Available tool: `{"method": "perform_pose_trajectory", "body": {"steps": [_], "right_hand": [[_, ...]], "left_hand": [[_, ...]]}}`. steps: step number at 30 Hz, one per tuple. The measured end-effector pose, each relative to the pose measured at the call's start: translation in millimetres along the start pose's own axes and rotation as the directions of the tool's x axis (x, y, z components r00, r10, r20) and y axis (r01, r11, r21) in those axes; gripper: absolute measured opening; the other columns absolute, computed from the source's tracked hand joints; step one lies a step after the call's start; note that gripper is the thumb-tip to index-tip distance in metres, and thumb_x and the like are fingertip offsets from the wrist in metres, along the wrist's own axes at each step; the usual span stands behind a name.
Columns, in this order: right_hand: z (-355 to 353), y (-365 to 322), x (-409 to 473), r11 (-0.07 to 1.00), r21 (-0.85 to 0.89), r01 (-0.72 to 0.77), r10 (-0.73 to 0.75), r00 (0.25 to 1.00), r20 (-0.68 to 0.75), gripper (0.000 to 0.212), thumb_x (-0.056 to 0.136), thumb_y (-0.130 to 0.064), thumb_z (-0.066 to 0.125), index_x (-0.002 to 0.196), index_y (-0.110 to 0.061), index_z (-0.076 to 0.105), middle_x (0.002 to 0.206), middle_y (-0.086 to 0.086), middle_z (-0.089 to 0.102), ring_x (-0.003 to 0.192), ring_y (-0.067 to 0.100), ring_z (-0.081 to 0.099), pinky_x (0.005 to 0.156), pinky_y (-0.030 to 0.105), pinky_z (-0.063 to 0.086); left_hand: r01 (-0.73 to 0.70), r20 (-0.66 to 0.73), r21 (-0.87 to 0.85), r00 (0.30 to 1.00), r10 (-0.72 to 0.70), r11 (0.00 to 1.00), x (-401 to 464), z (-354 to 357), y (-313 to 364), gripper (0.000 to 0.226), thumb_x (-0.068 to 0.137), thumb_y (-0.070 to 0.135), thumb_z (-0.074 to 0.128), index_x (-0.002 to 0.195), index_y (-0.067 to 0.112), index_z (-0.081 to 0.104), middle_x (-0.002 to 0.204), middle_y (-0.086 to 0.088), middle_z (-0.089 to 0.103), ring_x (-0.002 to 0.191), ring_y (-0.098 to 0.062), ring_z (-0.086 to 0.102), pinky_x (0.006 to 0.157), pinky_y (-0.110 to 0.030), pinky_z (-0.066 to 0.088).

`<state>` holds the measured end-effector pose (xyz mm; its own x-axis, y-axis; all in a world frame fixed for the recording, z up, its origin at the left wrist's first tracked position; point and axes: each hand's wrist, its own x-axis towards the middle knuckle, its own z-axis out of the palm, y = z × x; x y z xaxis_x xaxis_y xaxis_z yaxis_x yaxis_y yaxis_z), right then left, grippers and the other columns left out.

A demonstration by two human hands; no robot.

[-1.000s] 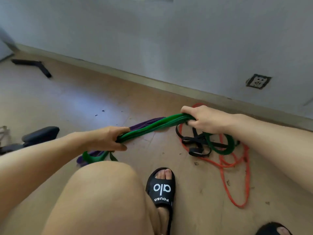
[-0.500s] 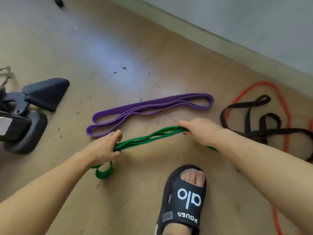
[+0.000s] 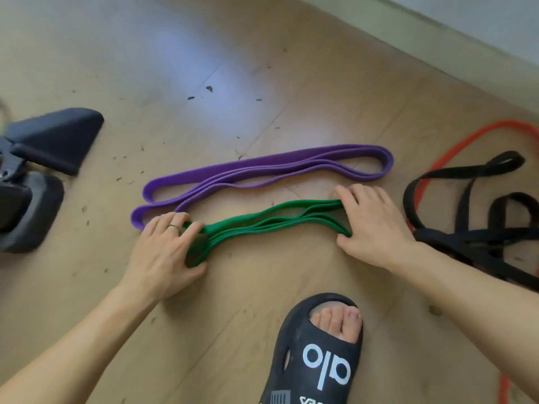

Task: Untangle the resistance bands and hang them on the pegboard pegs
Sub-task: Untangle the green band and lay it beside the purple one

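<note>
Lying folded into several long loops on the wooden floor (image 3: 291, 68), the green band (image 3: 262, 223) stretches between the person's two hands. The left hand (image 3: 166, 258) rests palm down over the band's left end, fingers spread and curled only a little, a ring showing on one finger; the thumb lies below the loops and the fingers above them, so the hand presses on the band more than it grips it, and whether any strand is pinched underneath cannot be told. The right hand (image 3: 370, 225) covers the right end in the same way, fingers fanned and slightly bent over the folds, thumb tip touching the lowest strand, not closed into a fist. Just beyond the green band, and nearly parallel to it, the purple band (image 3: 262, 167) lies folded flat on the floor, its left loop touching or just beside the left hand's fingers. To the right, well clear of the purple one, black straps (image 3: 466, 228) lie looped over a red band (image 3: 466, 141) that runs toward the wall's baseboard (image 3: 437, 45). A foot in a black slide sandal (image 3: 318, 354) stands near the lower edge, below the right hand. At the far left sits a dark padded piece of equipment (image 3: 43, 147).
</note>
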<state>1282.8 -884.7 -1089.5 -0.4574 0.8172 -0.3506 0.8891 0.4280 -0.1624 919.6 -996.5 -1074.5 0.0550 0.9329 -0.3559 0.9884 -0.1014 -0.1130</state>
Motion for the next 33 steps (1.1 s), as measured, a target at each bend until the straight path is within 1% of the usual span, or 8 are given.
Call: {"method": "perform_pose_trajectory", "body": {"steps": [4, 8, 12, 17, 21, 24, 28, 33], "right_hand": [[-4, 1, -2, 1.000, -0.015, 0.006, -0.006, 1.000, -0.016, 0.052, 0.088, -0.041, 0.066, 0.132, -0.022, 0.046, 0.121, 0.000, 0.052, 0.112, 0.020, 0.052, 0.097, 0.034, 0.043], [-7, 1, -1, 0.997, -0.022, 0.070, -0.071, 0.997, -0.027, 0.021, 0.097, -0.027, 0.057, 0.117, -0.022, 0.054, 0.107, -0.002, 0.055, 0.098, 0.019, 0.053, 0.078, 0.032, 0.039], [-11, 1, 3, 0.991, -0.044, 0.127, -0.128, 0.991, -0.035, 0.024, 0.098, -0.025, 0.056, 0.123, -0.023, 0.055, 0.112, -0.002, 0.058, 0.100, 0.019, 0.056, 0.082, 0.033, 0.047], [-20, -3, 16, 0.992, -0.062, 0.106, -0.110, 0.992, -0.067, 0.027, 0.099, -0.025, 0.055, 0.126, -0.020, 0.056, 0.118, 0.003, 0.061, 0.105, 0.023, 0.057, 0.087, 0.038, 0.050], [-20, -10, 24, 0.995, -0.052, 0.082, -0.084, 0.996, -0.035, 0.027, 0.102, -0.027, 0.051, 0.128, -0.021, 0.050, 0.120, 0.003, 0.057, 0.109, 0.023, 0.055, 0.089, 0.038, 0.048], [-19, -9, 24, 0.999, -0.044, 0.032, -0.033, 0.999, -0.015, 0.028, 0.098, -0.030, 0.056, 0.124, -0.020, 0.050, 0.120, 0.005, 0.054, 0.109, 0.024, 0.053, 0.090, 0.039, 0.047], [-17, 1, 18, 0.997, -0.073, 0.014, -0.011, 0.999, 0.031, 0.049, 0.092, -0.039, 0.065, 0.132, -0.019, 0.047, 0.127, 0.005, 0.052, 0.115, 0.025, 0.051, 0.093, 0.039, 0.045], [-19, 5, 15, 0.997, -0.075, 0.030, -0.028, 0.999, 0.020, 0.040, 0.094, -0.037, 0.064, 0.127, -0.021, 0.050, 0.122, 0.004, 0.054, 0.111, 0.026, 0.053, 0.087, 0.039, 0.045]], "left_hand": [[-0.043, 0.056, 0.014, 0.998, 0.042, 0.999, 0, 4, -1, 0.068, 0.065, 0.052, 0.069, 0.125, 0.021, 0.058, 0.118, -0.005, 0.059, 0.112, -0.031, 0.055, 0.096, -0.042, 0.047], [-0.019, 0.057, 0.048, 0.998, 0.017, 0.999, 1, 11, -6, 0.046, 0.067, 0.037, 0.079, 0.102, 0.015, 0.059, 0.093, -0.007, 0.060, 0.082, -0.031, 0.060, 0.069, -0.039, 0.050], [-0.045, -0.019, 0.046, 0.999, 0.045, 0.998, -5, 22, -16, 0.031, 0.075, 0.025, 0.082, 0.088, 0.011, 0.057, 0.079, -0.009, 0.056, 0.065, -0.033, 0.059, 0.051, -0.035, 0.043], [0.045, -0.123, 0.007, 0.992, -0.043, 0.999, -10, 23, -21, 0.026, 0.087, 0.031, 0.077, 0.094, 0.011, 0.062, 0.083, -0.007, 0.061, 0.068, -0.032, 0.064, 0.047, -0.031, 0.036], [0.185, -0.107, -0.088, 0.975, -0.194, 0.979, -8, 24, -13, 0.029, 0.088, 0.033, 0.076, 0.097, 0.010, 0.063, 0.083, -0.010, 0.062, 0.069, -0.035, 0.063, 0.054, -0.032, 0.035], [0.147, 0.011, -0.076, 0.989, -0.147, 0.986, -18, 28, -11, 0.049, 0.079, 0.048, 0.076, 0.109, 0.013, 0.060, 0.097, -0.008, 0.061, 0.086, -0.034, 0.063, 0.070, -0.040, 0.050], [0.146, 0.114, -0.109, 0.985, -0.133, 0.983, -35, 26, -19, 0.076, 0.067, 0.062, 0.072, 0.127, 0.020, 0.054, 0.117, -0.002, 0.056, 0.105, -0.029, 0.060, 0.086, -0.041, 0.051], [0.155, 0.013, -0.090, 0.988, -0.154, 0.984, -29, 32, -19, 0.034, 0.078, 0.028, 0.081, 0.099, 0.013, 0.059, 0.090, -0.008, 0.058, 0.078, -0.035, 0.063, 0.058, -0.039, 0.052]]}}
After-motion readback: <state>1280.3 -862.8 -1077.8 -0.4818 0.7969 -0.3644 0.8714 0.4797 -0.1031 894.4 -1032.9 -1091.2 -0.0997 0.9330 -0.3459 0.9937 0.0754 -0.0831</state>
